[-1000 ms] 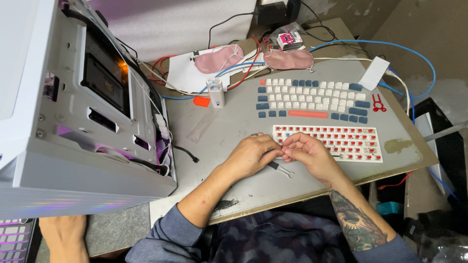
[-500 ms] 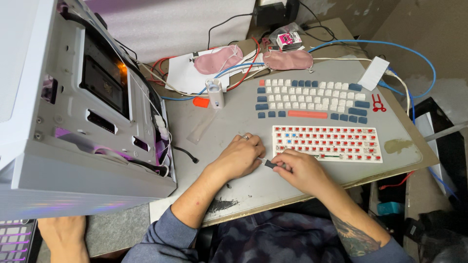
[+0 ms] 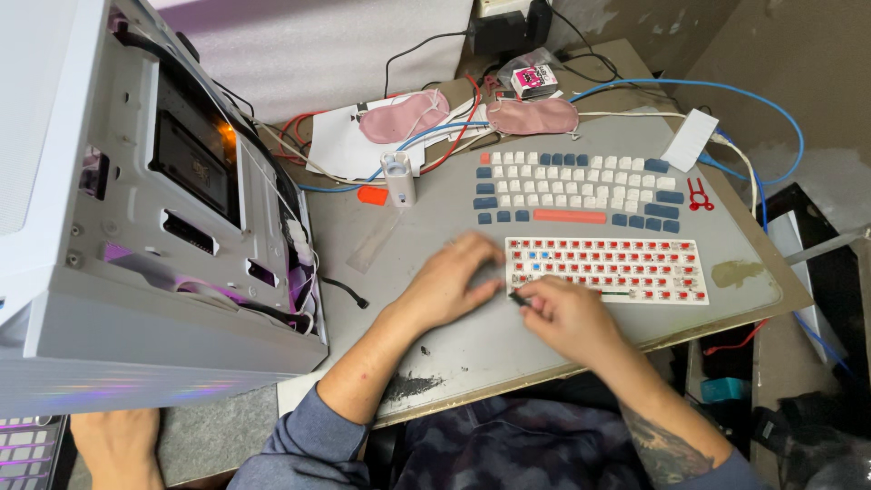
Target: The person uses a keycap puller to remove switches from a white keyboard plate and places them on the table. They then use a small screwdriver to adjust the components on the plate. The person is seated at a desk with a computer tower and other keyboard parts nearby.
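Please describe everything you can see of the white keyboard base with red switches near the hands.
The keyboard base is a flat white rectangular frame without keycaps, filled with rows of red switches and a few blue ones near its left end. It lies flat on the grey mat, below the rows of loose keycaps. The left hand rests at its left edge; the right hand, pinching a small dark tool, is at its lower left corner.

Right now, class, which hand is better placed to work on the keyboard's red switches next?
Right hand: likely, since it pinches a small dark tool at the switch board edge. Left hand lies flat beside it.
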